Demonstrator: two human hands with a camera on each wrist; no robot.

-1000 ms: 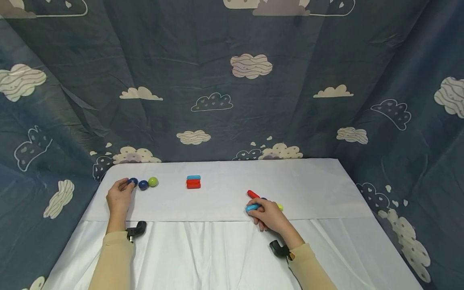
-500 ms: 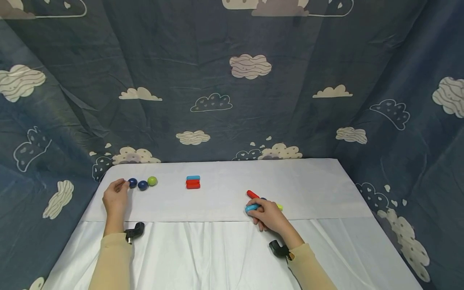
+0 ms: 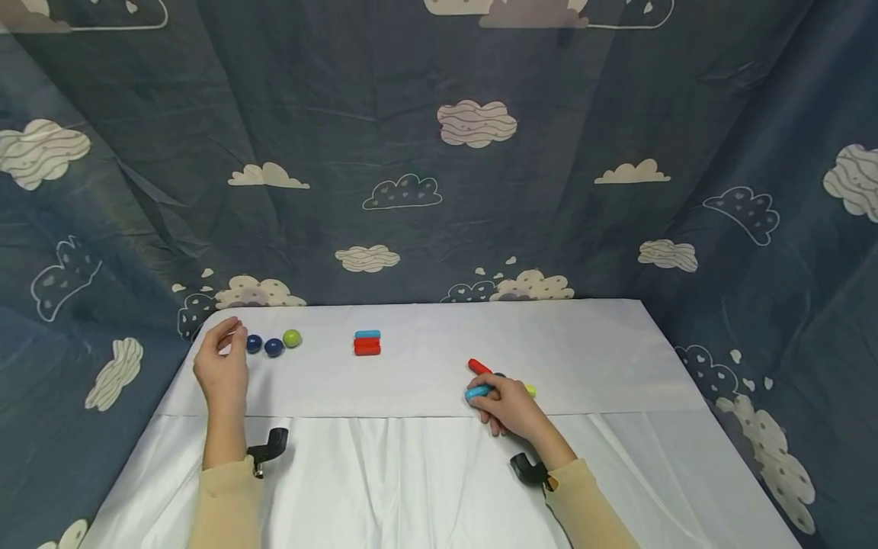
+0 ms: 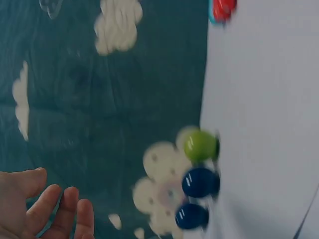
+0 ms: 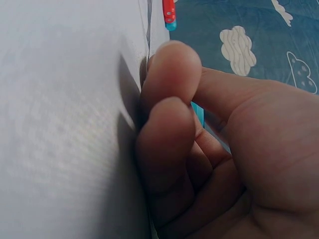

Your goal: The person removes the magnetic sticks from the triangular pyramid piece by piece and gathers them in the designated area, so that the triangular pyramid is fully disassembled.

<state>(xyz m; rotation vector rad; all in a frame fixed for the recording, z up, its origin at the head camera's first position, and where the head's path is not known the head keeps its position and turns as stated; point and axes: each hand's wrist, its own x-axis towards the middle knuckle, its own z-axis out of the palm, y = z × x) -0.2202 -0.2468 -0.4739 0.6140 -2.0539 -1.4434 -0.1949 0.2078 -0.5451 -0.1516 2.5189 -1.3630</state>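
My left hand [image 3: 222, 366] is raised with loosely bent fingers and nothing between them. Just right of its fingertips sit two dark blue balls [image 3: 274, 348] and a green ball [image 3: 291, 338], in a short row on the white cloth. In the left wrist view the fingers [image 4: 45, 211] stand apart from the balls. My right hand [image 3: 511, 404] holds a light blue rounded rod [image 3: 478, 393] between thumb and fingers, low at the cloth. Beyond that hand lies a red rod [image 3: 479, 367]; a dark blue piece and a yellow-green piece [image 3: 530, 390] are mostly hidden behind it.
Two red rods [image 3: 366, 347] and a light blue rod [image 3: 366, 334] lie stacked side by side on the white cloth [image 3: 418, 381], between the hands. A dark curtain [image 3: 405, 252] with printed clouds closes off the back and both sides.
My left hand has let go of the leftmost dark blue ball and lifted up away from it. The balls stay in place, and the right hand has not moved.
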